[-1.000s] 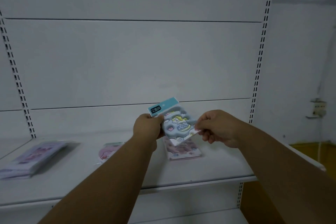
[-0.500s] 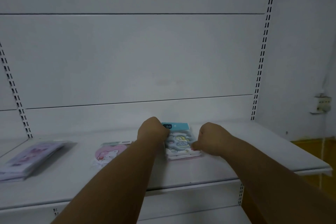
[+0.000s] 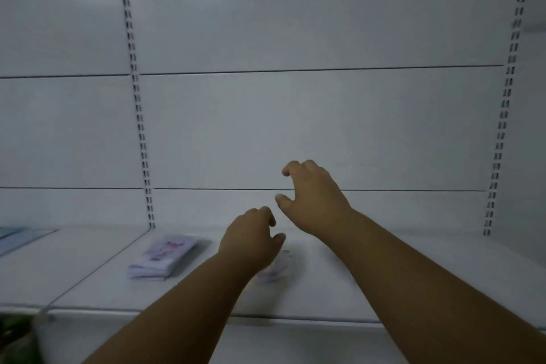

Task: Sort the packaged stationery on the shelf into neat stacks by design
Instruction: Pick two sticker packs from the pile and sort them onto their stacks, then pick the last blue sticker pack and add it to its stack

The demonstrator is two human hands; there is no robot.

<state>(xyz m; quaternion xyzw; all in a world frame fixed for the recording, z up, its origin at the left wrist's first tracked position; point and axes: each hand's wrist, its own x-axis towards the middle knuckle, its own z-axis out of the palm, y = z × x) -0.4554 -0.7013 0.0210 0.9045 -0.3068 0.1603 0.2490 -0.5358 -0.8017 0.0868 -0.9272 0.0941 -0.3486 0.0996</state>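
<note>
Both my hands hover over the white shelf [image 3: 443,281] and hold nothing. My left hand [image 3: 251,238] hangs low with loosely curled fingers, just above a blurred pale pink pack [image 3: 276,269] that lies flat and is partly hidden by my wrist. My right hand [image 3: 313,195] is higher, in front of the back panel, with thumb and fingers spread apart and bent. A stack of purple packs [image 3: 162,257] lies to the left of my left hand. The blue cloud-design pack is not visible; my right forearm covers that stretch of shelf.
Light blue packs [image 3: 20,236] lie on the neighbouring shelf bay at the far left, past a slotted upright [image 3: 141,133]. A second slotted upright [image 3: 502,115] marks the right end. Something dark green [image 3: 17,337] shows at the bottom left corner.
Both hands let go of the blue cloud pack after laying it on the shelf and have lifted away empty. The view has swung left, so the purple stack sits nearer the middle.
</note>
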